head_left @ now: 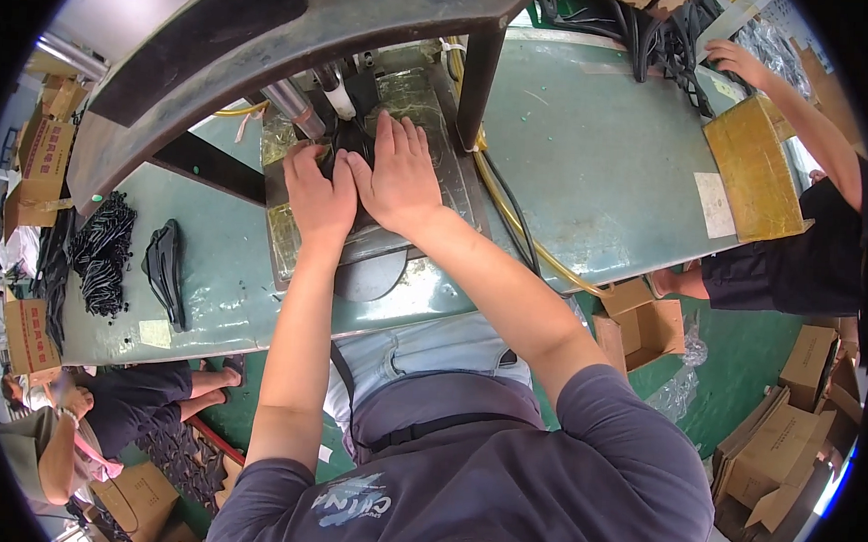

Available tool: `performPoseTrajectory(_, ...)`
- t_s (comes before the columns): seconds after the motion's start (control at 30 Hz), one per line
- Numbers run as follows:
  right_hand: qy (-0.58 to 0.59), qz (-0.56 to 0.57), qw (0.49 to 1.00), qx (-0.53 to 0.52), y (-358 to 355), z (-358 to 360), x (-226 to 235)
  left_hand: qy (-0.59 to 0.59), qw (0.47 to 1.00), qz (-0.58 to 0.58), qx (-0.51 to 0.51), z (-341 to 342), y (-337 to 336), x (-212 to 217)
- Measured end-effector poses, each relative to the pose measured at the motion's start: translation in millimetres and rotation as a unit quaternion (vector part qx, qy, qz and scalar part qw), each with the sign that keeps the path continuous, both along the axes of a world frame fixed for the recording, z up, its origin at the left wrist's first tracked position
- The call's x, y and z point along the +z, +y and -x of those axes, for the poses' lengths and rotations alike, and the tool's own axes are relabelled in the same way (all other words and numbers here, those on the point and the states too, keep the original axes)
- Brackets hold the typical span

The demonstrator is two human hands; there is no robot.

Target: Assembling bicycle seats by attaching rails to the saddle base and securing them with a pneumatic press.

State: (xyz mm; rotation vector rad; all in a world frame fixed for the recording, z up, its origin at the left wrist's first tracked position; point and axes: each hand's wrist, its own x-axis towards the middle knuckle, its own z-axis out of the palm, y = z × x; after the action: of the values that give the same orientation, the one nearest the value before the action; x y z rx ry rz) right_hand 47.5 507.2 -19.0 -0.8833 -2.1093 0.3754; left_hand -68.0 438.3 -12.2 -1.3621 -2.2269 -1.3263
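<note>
A black moulded part point(353, 140) lies on the press bed, its far end under the press head. My left hand point(322, 196) grips it from the left, with the fingertips curled down beside a metal rod. On the other side my right hand point(399, 180) holds it, its fingers stretched forward along the part's edge. My two thumbs meet on the near end, and my palms hide most of the shape. Just beyond my fingers stands a white and black press fitting point(339, 96). The worn metal bed plate point(457, 190) carries taped patches.
A dark press frame point(298, 47) arches over my hands. Yellow hose point(513, 231) runs along the right. Left on the green table are a long black part point(164, 274) and a pile of small black pieces point(104, 252). A yellow box point(756, 169) stands near a co-worker's arm point(809, 113).
</note>
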Motion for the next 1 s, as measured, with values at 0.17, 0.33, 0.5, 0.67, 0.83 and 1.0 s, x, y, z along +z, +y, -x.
performPoseTrajectory(0.17, 0.069, 0.050, 0.992, 0.093, -2.6, -23.0, 22.1, -0.038, 0.998, 0.037, -0.035, 7.4, -16.7, 8.9)
performPoseTrajectory(0.33, 0.022, -0.082, 0.984, 0.155, -0.5, -71.5, 48.8, -0.284, 0.954, -0.040, -0.087, -4.5, -55.6, 14.1)
performPoseTrajectory(0.5, 0.114, 0.013, 0.974, 0.195, 10.7, -105.2, 12.9, -0.539, 0.782, 0.006, -0.313, -37.1, -80.4, 62.3)
performPoseTrajectory(0.67, 0.278, 0.246, 0.928, 0.019, 27.0, -164.6, 19.6, -0.098, 0.994, -0.035, 0.038, 69.5, -146.7, 49.9)
performPoseTrajectory(0.83, 0.248, 0.405, 0.872, -0.116, 68.5, -196.7, 51.8, 0.143, 0.875, 0.231, 0.400, 237.1, -310.3, -13.9)
performPoseTrajectory(1.0, 0.270, 0.326, 0.902, -0.082, 174.2, -193.2, 74.7, 0.065, 0.852, 0.372, 0.362, 273.7, -302.8, -31.7)
